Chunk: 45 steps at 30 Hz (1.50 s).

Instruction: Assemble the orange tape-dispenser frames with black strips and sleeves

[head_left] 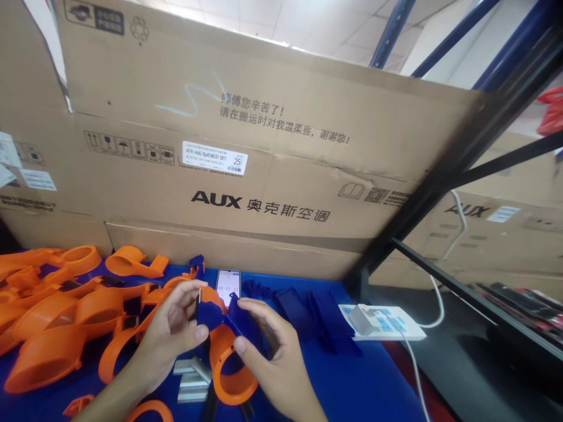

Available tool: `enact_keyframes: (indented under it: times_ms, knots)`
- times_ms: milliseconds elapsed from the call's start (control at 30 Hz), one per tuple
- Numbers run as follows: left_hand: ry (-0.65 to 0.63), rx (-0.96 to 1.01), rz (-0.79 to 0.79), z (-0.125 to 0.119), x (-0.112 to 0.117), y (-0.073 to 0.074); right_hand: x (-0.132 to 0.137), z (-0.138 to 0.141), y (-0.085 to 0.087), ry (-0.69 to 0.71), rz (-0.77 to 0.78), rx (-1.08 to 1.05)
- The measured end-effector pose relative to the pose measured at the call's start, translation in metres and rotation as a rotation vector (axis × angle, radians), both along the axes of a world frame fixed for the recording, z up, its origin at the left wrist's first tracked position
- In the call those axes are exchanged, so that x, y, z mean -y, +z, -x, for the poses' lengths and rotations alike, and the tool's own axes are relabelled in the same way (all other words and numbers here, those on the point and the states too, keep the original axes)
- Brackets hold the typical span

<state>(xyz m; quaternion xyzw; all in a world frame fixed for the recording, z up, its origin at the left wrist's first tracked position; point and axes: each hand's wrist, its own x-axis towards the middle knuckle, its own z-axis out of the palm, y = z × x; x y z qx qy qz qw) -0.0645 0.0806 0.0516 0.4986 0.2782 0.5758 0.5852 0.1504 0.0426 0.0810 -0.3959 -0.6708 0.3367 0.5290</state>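
My left hand (169,334) pinches a small dark blue plastic part (208,315) between thumb and fingers. My right hand (268,349) grips another dark blue plastic piece (240,319) right beside it, the two pieces touching. An orange plastic ring-shaped part (229,375) lies on the blue table just under both hands. A phone (227,286) with a timer on its screen stands behind the hands.
A heap of orange plastic parts (57,316) covers the left of the blue table (352,381). More dark blue parts (316,316), small metal pieces (191,378), and a white power strip (382,322) with cable lie nearby. Large cardboard boxes (264,176) form a wall behind; a dark rack frame (440,187) stands right.
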Motion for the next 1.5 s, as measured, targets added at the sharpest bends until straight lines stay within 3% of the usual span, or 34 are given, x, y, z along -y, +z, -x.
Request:
enact_keyframes:
  times_ms: [267,400,600,733,833,933,1100,1500]
  knots:
    - [-0.073,0.049,-0.018,0.001,0.004,0.003,0.005,-0.001,-0.002,0.025,0.150,-0.017]
    - [-0.088,0.074,-0.024,0.002,0.006,0.003,0.005,0.000,0.000,0.041,0.137,-0.011]
    - [-0.094,0.092,-0.001,0.007,0.005,-0.001,0.003,0.000,0.003,-0.021,-0.168,0.142]
    - [-0.163,0.093,0.014,0.010,0.003,-0.002,0.005,-0.005,-0.004,-0.145,-0.461,0.416]
    - [-0.099,0.033,0.016,0.009,0.002,-0.003,0.004,-0.006,-0.010,-0.179,-0.641,0.619]
    - [-0.023,-0.029,-0.036,0.008,0.002,-0.002,0.003,-0.003,-0.013,-0.166,-0.745,0.683]
    - [-0.011,-0.003,-0.131,0.005,0.004,-0.001,0.002,-0.001,-0.011,-0.161,-0.832,0.682]
    - [-0.024,-0.048,-0.180,0.006,0.004,0.005,0.004,0.001,-0.010,-0.153,-0.808,0.661]
